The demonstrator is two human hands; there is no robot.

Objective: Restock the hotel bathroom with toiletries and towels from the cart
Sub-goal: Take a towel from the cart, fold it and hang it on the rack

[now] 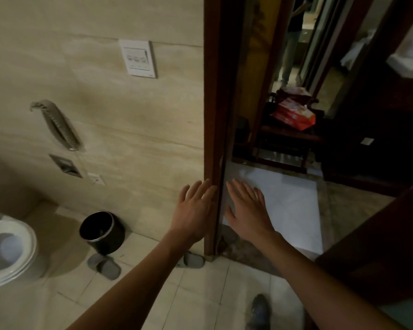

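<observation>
Both my hands reach forward, empty, with fingers straight and spread. My left hand [194, 210] is in front of the tiled wall, right beside the dark wooden door frame [212, 115]. My right hand [247, 209] is held over the doorway's pale floor [289, 206]. Beyond the doorway, a dark wooden stand [286, 144] carries red and orange packets [295, 114]. No towels or toiletries are in either hand.
A toilet [5, 248] sits at the left edge, a black bin [101, 231] on the floor by the wall, grey slippers [104, 266] near it. A wall phone [57, 125] and switch plate [138, 58] hang on the tiles. The open door [379, 246] stands at right. A person's legs [290, 55] show far off.
</observation>
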